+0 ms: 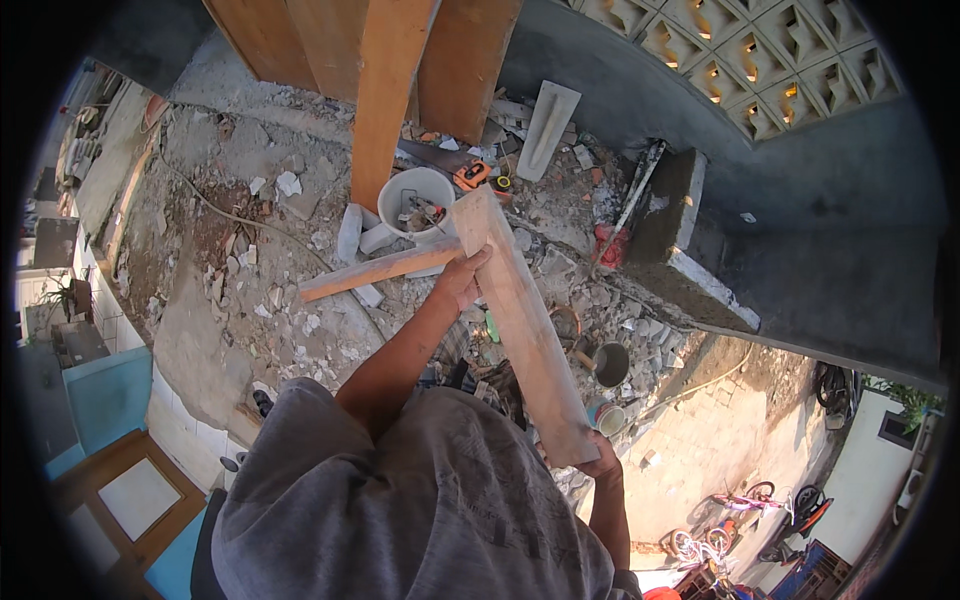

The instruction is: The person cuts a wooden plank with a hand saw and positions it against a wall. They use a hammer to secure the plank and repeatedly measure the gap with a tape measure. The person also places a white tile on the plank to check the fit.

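Above the rubble-strewn grey ground [205, 310], a person in a grey short-sleeved shirt [390, 500] is holding a long, flat, pale-brown wooden plank [532, 335] slantwise before the body. Its far end is pointing away, showing just right of a round white plastic bucket [393, 192]; its near end is lying toward the person's right side. A narrower tan wooden bar [370, 273] is running off leftward from near that far end, making an L; whether the two are fastened I can't tell, the overlap being partly covered.

Left hand [462, 280] is gripping at the corner, thumb lying on the plank's edge, other fingers mostly hiding underneath. Right hand [602, 458] is gripping the near end, fingers closing round it; the underside isn't showing.

Handling notes, my judgement: the hands are sitting well apart, which is suiting this length, so that spacing is worth keeping. The bar is jutting out with no hand near its tip, probably putting a twist on the left wrist; left fingers should be pinching bar and plank together in case the joint is loose. When turning, the bar's tip should be staying away from the bucket and the tall orange-brown wooden board [385, 100]. Broken chunks are littering the ground, so small, slow steps; bare palms are risking splinters, so no sliding along edges.
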Demonstrator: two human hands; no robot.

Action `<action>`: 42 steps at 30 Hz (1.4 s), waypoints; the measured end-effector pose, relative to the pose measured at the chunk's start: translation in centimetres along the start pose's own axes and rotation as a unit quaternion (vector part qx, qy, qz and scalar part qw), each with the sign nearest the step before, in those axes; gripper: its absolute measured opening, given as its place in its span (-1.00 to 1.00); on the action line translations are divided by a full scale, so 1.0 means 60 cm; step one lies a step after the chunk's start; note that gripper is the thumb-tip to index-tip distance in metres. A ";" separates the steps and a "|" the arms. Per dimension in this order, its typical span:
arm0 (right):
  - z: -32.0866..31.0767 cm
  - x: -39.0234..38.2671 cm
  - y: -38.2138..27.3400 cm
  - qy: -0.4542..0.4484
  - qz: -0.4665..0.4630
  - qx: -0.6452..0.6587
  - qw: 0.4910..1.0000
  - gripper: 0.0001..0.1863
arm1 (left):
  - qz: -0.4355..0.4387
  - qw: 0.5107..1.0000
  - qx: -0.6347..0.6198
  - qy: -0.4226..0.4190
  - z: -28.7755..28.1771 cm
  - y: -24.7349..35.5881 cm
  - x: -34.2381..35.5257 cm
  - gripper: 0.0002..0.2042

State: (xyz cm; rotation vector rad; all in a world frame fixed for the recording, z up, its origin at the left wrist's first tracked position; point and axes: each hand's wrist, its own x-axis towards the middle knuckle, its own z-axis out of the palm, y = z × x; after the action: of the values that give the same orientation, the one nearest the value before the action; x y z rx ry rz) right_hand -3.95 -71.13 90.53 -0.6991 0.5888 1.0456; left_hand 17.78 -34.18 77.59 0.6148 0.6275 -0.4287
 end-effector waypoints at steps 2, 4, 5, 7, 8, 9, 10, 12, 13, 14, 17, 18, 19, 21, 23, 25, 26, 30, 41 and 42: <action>0.013 0.017 -0.008 -0.027 -0.009 0.034 0.999 -0.01 | 0.012 0.998 -0.034 -0.042 -0.001 0.013 0.014 -0.52; 0.036 0.023 -0.015 0.012 0.000 0.010 1.000 -0.02 | -0.004 0.998 -0.043 -0.054 0.000 0.037 0.029 -0.54; 0.045 0.026 -0.015 0.031 0.005 -0.002 1.000 -0.03 | 0.000 0.998 -0.046 -0.043 -0.010 0.036 0.035 -0.48; 0.055 0.052 -0.027 -0.008 0.006 -0.043 0.999 -0.07 | 0.012 0.998 -0.046 -0.038 -0.031 0.037 0.066 -0.37; 0.057 0.060 -0.028 -0.022 0.009 -0.059 0.998 -0.09 | -0.018 0.999 0.019 0.025 -0.032 0.047 0.070 -0.30; 0.050 0.081 -0.030 -0.010 0.004 -0.074 0.997 -0.11 | -0.047 0.991 0.084 0.088 -0.037 0.060 0.073 -0.23; 0.032 0.100 -0.033 0.005 0.001 -0.089 0.996 -0.14 | -0.076 0.975 0.146 0.151 -0.039 0.061 0.069 -0.16; 0.040 0.127 -0.048 0.047 0.012 -0.137 0.989 -0.18 | -0.021 0.914 0.368 0.171 -0.146 0.056 0.078 -0.02; 0.052 0.136 -0.058 0.096 0.002 -0.159 0.983 -0.20 | -0.002 0.891 0.433 0.135 -0.173 0.053 0.063 -0.03; 0.068 0.141 -0.065 0.149 -0.015 -0.176 0.973 -0.22 | 0.023 0.865 0.490 0.104 -0.202 0.057 0.045 -0.04; 0.102 0.182 -0.091 0.239 -0.024 -0.237 0.941 -0.27 | 0.034 0.713 0.692 0.107 -0.363 0.025 -0.013 -0.07; 0.110 0.207 -0.097 0.230 -0.033 -0.210 0.950 -0.29 | 0.023 0.670 0.729 0.137 -0.440 0.003 -0.043 -0.08; 0.092 0.212 -0.104 0.249 -0.057 -0.166 0.953 -0.31 | 0.011 0.659 0.745 0.107 -0.437 -0.024 -0.068 -0.11; 0.100 0.232 -0.151 0.226 -0.135 -0.130 0.956 -0.31 | 0.050 0.722 0.685 0.084 -0.502 -0.063 -0.123 -0.16; 0.111 0.208 -0.180 0.208 -0.268 -0.104 0.935 -0.26 | -0.092 0.731 0.641 0.215 -0.440 -0.050 -0.131 -0.41; 0.128 0.196 -0.223 0.275 -0.397 -0.190 0.855 -0.10 | -0.089 0.713 0.660 0.220 -0.392 -0.019 -0.083 -0.41; 0.136 0.189 -0.249 0.296 -0.472 -0.214 0.803 -0.06 | -0.070 0.709 0.673 0.198 -0.352 0.005 -0.047 -0.41; 0.143 0.179 -0.370 0.341 -0.574 -0.262 0.697 0.08 | 0.002 0.703 0.700 0.123 -0.221 0.088 0.078 -0.42; -0.093 -0.125 -0.536 0.560 -0.674 0.077 0.475 -0.01 | 0.034 0.614 0.785 -0.069 0.200 0.068 0.361 -0.44; -0.135 -0.171 -0.566 0.563 -0.677 0.114 0.460 0.01 | 0.029 0.604 0.792 -0.080 0.225 0.056 0.377 -0.44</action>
State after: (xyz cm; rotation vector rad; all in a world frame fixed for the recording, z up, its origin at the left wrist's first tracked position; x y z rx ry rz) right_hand 22.29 -94.19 100.72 -1.2141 0.9278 -1.2020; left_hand 41.73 -44.58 72.83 2.2768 -0.1572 -0.9458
